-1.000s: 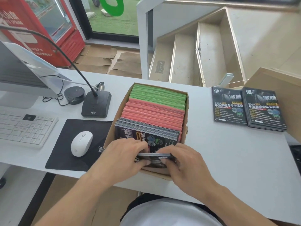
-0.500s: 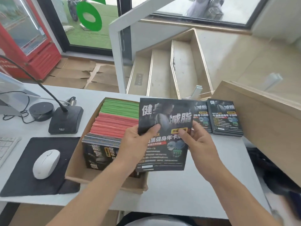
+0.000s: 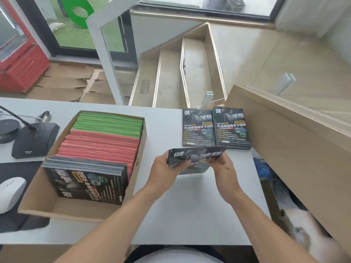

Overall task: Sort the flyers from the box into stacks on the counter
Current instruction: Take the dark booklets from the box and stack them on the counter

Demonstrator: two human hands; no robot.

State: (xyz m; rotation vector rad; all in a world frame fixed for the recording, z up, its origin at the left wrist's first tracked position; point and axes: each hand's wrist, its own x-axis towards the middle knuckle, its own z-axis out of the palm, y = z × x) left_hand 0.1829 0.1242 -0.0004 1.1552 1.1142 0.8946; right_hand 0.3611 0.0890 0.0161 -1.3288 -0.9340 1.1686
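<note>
White counter (image 3: 199, 215) under me, and over it, just short of the two black stacks, is the bundle of black flyers (image 3: 197, 158) I am carrying. My left hand (image 3: 165, 168) grips its left edge with the thumb on top; my right hand (image 3: 222, 166) pinches the right edge, fingers curled beneath. The bundle is tilted, face up and near flat, clear of the counter as far as I can tell.

To set it well, I would level the bundle, square its edges between both hands, and lay it either on the left stack (image 3: 198, 128) or beside it as a new pile, print matching. The right stack (image 3: 230, 128) touches the left one, so I judge a careless drop could skew both.

Left of my hands, the cardboard box (image 3: 141, 149) holds more black flyers (image 3: 89, 179) at the front, then red flyers (image 3: 102, 143), then green flyers (image 3: 110, 122). Farther left sit a microphone base (image 3: 34, 139), a black mouse pad (image 3: 17, 169) and a white mouse (image 3: 10, 192). Beyond the counter are wooden steps (image 3: 171, 73) and a glass door.
</note>
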